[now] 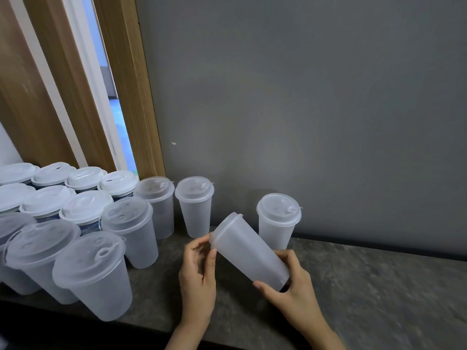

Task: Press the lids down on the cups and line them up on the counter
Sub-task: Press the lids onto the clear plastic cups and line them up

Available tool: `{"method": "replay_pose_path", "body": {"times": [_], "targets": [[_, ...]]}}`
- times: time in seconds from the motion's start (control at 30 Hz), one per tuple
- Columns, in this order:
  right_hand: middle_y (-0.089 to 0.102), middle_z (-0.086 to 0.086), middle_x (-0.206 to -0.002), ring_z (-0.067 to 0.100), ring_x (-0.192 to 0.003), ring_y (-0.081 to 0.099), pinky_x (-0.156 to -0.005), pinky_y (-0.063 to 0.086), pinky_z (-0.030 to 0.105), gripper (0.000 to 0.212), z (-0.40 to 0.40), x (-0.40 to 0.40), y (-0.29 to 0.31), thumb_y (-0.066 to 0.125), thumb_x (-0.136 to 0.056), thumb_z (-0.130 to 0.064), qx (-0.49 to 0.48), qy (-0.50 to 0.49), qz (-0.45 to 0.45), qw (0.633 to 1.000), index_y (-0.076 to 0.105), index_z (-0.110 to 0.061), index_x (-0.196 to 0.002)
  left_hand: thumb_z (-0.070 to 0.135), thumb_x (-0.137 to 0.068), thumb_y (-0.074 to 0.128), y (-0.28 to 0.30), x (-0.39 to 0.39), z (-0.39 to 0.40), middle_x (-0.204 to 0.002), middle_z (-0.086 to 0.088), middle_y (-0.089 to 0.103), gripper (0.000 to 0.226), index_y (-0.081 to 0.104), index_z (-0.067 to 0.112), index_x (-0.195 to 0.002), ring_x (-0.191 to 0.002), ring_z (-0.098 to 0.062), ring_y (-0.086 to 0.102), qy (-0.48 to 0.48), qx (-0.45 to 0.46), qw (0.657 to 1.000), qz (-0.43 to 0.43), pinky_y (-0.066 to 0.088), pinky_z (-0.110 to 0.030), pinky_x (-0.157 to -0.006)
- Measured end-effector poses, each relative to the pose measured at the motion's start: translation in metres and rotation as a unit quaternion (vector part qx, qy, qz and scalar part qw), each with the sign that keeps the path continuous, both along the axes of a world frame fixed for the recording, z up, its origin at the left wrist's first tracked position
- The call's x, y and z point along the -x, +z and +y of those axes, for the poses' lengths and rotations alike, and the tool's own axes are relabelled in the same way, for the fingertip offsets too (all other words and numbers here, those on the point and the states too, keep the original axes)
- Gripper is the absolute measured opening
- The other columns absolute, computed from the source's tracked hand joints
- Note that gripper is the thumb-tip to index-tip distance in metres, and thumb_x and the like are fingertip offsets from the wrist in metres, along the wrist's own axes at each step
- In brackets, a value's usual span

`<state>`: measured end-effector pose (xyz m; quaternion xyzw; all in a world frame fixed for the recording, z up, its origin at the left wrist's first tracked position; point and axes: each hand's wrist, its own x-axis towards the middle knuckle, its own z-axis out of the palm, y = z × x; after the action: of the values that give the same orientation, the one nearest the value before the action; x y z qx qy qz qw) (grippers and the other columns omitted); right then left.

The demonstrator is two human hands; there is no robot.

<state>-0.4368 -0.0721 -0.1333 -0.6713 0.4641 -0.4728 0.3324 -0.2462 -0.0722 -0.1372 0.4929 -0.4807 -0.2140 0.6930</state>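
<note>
- The person is holding one frosted cup point(249, 251) tilted in the air between both hands, lid end up and away to the left, base toward the right.
- The left hand point(198, 274) is pinching the lid rim point(227, 227) with thumb and curled fingertips; the right hand point(290, 281) is wrapping round the cup's base.
- I'd judge this lid is being seated or checked, and the cup is not yet set down.
- Just beyond the hands, three lidded cups point(278, 218) are standing along the wall, one apart from the other two.
- Left of the left hand, a crowd of lidded cups point(91, 271) is waiting in loose rows.
- The surface point(379, 294) is mottled grey stone, running under a plain grey wall point(303, 97); a wooden door frame point(131, 97) is standing far left.
</note>
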Motion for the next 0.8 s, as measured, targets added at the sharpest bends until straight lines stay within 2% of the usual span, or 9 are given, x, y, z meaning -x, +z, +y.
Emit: {"method": "replay_pose_path", "body": {"times": [0.07, 0.17, 0.23, 0.3, 0.37, 0.47, 0.57, 0.67, 0.8], "targets": [[0.067, -0.015, -0.108, 0.008, -0.1, 0.065, -0.073, 0.054, 0.018, 0.046, -0.0005, 0.0015, 0.0016, 0.081, -0.064, -0.05, -0.024, 0.001, -0.045, 0.999, 0.06, -0.039, -0.103, 0.028, -0.088, 0.056, -0.0009, 0.001, 0.0, -0.118, 0.025, 0.064, 0.027, 0.054, 0.039, -0.113, -0.114, 0.003, 0.06, -0.011, -0.003, 1.0, -0.007, 0.048, -0.012, -0.09], [0.068, -0.007, -0.1, 0.016, -0.089, 0.068, -0.066, 0.056, 0.026, 0.037, -0.0013, 0.0017, 0.0029, 0.077, -0.066, -0.054, -0.063, 0.015, -0.088, 0.994, 0.065, -0.035, -0.095, 0.038, -0.086, 0.055, -0.0017, 0.0005, -0.0005, -0.116, 0.021, 0.065, 0.025, 0.054, 0.041, -0.111, -0.112, 0.002, 0.06, 0.0, -0.014, 1.0, -0.028, 0.05, -0.017, -0.091], [0.068, 0.0, -0.097, 0.02, -0.08, 0.069, -0.063, 0.056, 0.028, 0.043, -0.0024, 0.0014, 0.0025, 0.076, -0.065, -0.057, -0.092, 0.031, -0.105, 0.99, 0.066, -0.027, -0.094, 0.045, -0.084, 0.054, -0.0017, -0.0006, -0.0003, -0.116, 0.015, 0.065, 0.026, 0.055, 0.04, -0.11, -0.111, 0.0, 0.061, 0.008, -0.015, 0.999, -0.029, 0.05, -0.016, -0.09], [0.066, 0.0, -0.096, 0.023, -0.076, 0.068, -0.061, 0.056, 0.031, 0.052, -0.0037, 0.0013, 0.0019, 0.075, -0.065, -0.06, -0.116, 0.044, -0.102, 0.987, 0.066, -0.02, -0.097, 0.045, -0.085, 0.054, -0.0011, -0.0014, 0.0002, -0.112, 0.015, 0.066, 0.024, 0.056, 0.04, -0.108, -0.109, 0.0, 0.062, 0.014, -0.005, 0.999, -0.029, 0.051, -0.013, -0.086], [0.066, -0.002, -0.096, 0.021, -0.079, 0.067, -0.065, 0.058, 0.035, 0.05, -0.0036, 0.0016, 0.0012, 0.073, -0.068, -0.06, -0.116, 0.05, -0.083, 0.989, 0.066, -0.02, -0.098, 0.043, -0.086, 0.054, -0.0003, -0.0016, 0.0009, -0.11, 0.018, 0.066, 0.02, 0.056, 0.042, -0.106, -0.107, 0.001, 0.062, 0.027, 0.007, 0.999, -0.032, 0.05, -0.012, -0.084], [0.068, -0.011, -0.102, 0.012, -0.095, 0.066, -0.075, 0.055, 0.028, 0.039, -0.0012, 0.0003, 0.0029, 0.071, -0.072, -0.057, -0.08, 0.043, -0.031, 0.995, 0.065, -0.032, -0.101, 0.04, -0.088, 0.052, -0.0004, -0.0028, 0.001, -0.113, 0.02, 0.062, 0.021, 0.055, 0.046, -0.108, -0.11, 0.004, 0.059, 0.05, 0.025, 0.997, -0.045, 0.049, -0.01, -0.085], [0.065, -0.017, -0.112, 0.008, -0.106, 0.063, -0.082, 0.056, 0.027, 0.05, -0.0015, -0.0019, 0.0022, 0.08, -0.066, -0.053, -0.063, 0.039, 0.018, 0.997, 0.059, -0.039, -0.11, 0.032, -0.09, 0.053, -0.0006, -0.0024, 0.0007, -0.121, 0.019, 0.06, 0.027, 0.053, 0.043, -0.115, -0.118, 0.001, 0.057, 0.05, 0.052, 0.995, -0.07, 0.047, -0.013, -0.093], [0.059, -0.024, -0.118, 0.007, -0.111, 0.06, -0.086, 0.058, 0.032, 0.064, -0.0008, -0.0033, 0.0006, 0.086, -0.062, -0.05, -0.066, 0.04, 0.043, 0.996, 0.055, -0.039, -0.116, 0.026, -0.092, 0.054, -0.0006, -0.0004, 0.0004, -0.128, 0.017, 0.056, 0.031, 0.053, 0.04, -0.12, -0.124, -0.006, 0.054, 0.04, 0.076, 0.992, -0.095, 0.045, -0.015, -0.098], [0.062, -0.02, -0.12, 0.002, -0.113, 0.06, -0.09, 0.055, 0.025, 0.063, -0.0004, -0.0012, 0.0026, 0.082, -0.064, -0.051, -0.058, 0.036, 0.033, 0.997, 0.054, -0.037, -0.119, 0.029, -0.089, 0.057, 0.0016, 0.0015, 0.0026, -0.135, 0.012, 0.054, 0.046, 0.046, 0.054, -0.126, -0.126, -0.004, 0.053, 0.007, 0.049, 0.998, -0.048, 0.046, -0.017, -0.098]]}}
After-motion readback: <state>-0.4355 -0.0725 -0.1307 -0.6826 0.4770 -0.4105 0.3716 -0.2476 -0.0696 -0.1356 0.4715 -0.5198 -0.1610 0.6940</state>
